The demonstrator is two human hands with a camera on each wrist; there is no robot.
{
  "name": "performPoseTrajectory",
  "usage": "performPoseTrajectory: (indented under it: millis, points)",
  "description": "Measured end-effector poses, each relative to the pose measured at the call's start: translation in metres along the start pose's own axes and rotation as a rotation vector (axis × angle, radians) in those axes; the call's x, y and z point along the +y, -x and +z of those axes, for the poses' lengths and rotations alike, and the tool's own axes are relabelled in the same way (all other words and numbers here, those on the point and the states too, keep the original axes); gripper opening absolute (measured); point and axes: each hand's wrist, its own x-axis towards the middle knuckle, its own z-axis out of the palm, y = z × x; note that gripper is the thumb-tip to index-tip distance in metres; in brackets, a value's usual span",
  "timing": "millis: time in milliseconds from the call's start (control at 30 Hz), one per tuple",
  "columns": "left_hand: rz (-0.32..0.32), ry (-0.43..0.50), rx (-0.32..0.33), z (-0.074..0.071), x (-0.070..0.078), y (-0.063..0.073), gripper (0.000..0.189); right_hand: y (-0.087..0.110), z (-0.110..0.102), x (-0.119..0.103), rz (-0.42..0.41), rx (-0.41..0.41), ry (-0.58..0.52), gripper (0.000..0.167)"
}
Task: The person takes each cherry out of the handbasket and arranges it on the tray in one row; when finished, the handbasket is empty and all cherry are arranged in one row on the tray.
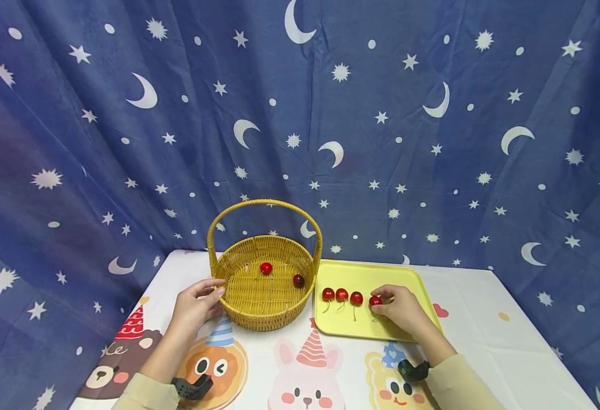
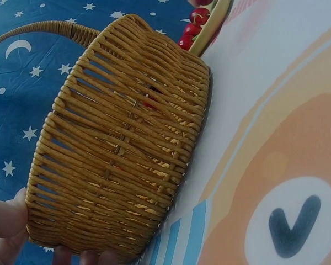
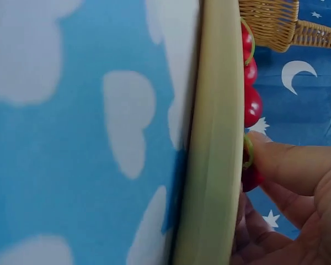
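A yellow wicker basket (image 1: 264, 316) with a tall arched handle stands left of centre. Two cherries, one bright red (image 1: 266, 268) and one dark (image 1: 298, 280), lie inside it. My left hand (image 1: 195, 307) holds the basket's left side, thumb at the rim and fingers against the woven wall, as the left wrist view shows. On a yellow tray (image 1: 361, 329) three stemmed cherries (image 1: 342, 295) sit in a row. At the right end of that row my right hand (image 1: 404, 310) pinches a red cherry (image 1: 375, 302) between thumb and fingers, low over the tray. Its stem (image 3: 247, 150) shows beside the thumb.
The tray stands directly right of the basket. Under both spreads a white tablecloth (image 1: 494, 341) printed with cartoon animals in party hats. A blue curtain (image 1: 361, 142) with moons and stars hangs behind the table. Each wrist wears a black device (image 1: 192, 388).
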Motion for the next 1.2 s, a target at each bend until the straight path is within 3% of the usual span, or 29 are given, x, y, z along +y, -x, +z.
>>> performPoseTrajectory:
  millis: [767, 1200]
  points:
    - [-0.001, 0.013, -0.008, 0.0000, -0.0006, 0.0000, 0.040, -0.0085, 0.0079, 0.0068, 0.043, -0.010, -0.042, 0.033]
    - [0.008, 0.005, -0.004, 0.0000, -0.0023, -0.0014, 0.039, -0.0063, 0.0043, 0.0056, 0.008, -0.021, -0.066, 0.031]
